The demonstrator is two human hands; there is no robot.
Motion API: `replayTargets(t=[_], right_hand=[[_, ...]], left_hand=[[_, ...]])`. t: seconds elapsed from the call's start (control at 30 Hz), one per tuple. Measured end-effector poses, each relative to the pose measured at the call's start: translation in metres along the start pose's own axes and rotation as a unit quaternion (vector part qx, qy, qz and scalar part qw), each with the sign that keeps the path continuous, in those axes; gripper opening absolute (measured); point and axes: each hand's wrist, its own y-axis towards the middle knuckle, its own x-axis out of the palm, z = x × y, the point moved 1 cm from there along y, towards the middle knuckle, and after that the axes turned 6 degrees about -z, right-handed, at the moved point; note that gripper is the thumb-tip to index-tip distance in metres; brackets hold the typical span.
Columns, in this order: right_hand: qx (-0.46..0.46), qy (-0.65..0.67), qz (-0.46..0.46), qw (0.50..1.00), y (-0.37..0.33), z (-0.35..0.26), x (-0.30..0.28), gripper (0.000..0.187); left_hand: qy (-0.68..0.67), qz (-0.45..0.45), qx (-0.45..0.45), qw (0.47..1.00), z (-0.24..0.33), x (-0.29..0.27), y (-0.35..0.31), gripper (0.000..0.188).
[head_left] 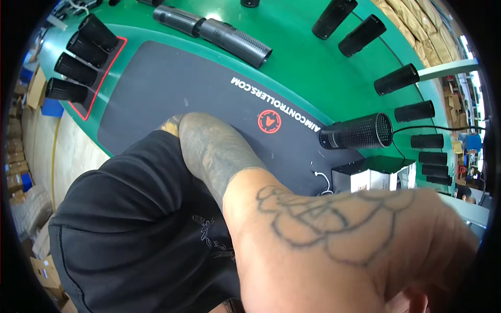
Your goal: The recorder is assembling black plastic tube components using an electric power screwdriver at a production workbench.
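My left arm, in a black sleeve, bends at the elbow over a dark grey mat. Its tattooed forearm runs back toward the camera, and my left hand point(342, 227) fills the lower right, very close. Line drawings of petals cover the back of this hand. Its fingers are mostly hidden or cut off at the lower edge, so I cannot tell what they hold. My right hand does not show. Beyond my left hand lies a black cylinder with a perforated end point(360, 131), a thin black cable beside it. A black-and-white box point(373, 175) stands partly behind the hand.
The dark mat point(172, 78) with printed lettering lies on a green table point(292, 57). Several black cylinders stand at the left by a red-edged panel point(107, 78), and more line the far and right edges. Two long black cylinders point(235, 40) lie behind the mat. Cardboard boxes point(47, 271) sit lower left.
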Motion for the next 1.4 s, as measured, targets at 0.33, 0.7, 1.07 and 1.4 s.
replayTargets(t=[0.33,0.7,1.07,1.4], right_hand=[[-0.02,-0.012,-0.008,1.0,-0.007,-0.006,-0.003,0.047],[-0.054,0.014,-0.002,0.998,-0.004,-0.002,-0.009,0.042],[-0.151,0.074,0.029,0.985,-0.014,0.001,-0.038,0.032],[-0.216,0.2,0.008,0.956,-0.033,-0.022,-0.045,0.039]], left_hand=[[0.015,-0.001,-0.043,0.999,0.004,0.003,-0.007,0.015],[0.017,-0.005,-0.089,0.996,0.012,0.003,-0.001,0.016],[0.273,0.027,0.126,0.953,-0.032,-0.057,-0.013,0.031],[0.448,-0.041,-0.277,0.849,-0.111,-0.181,-0.038,0.08]])
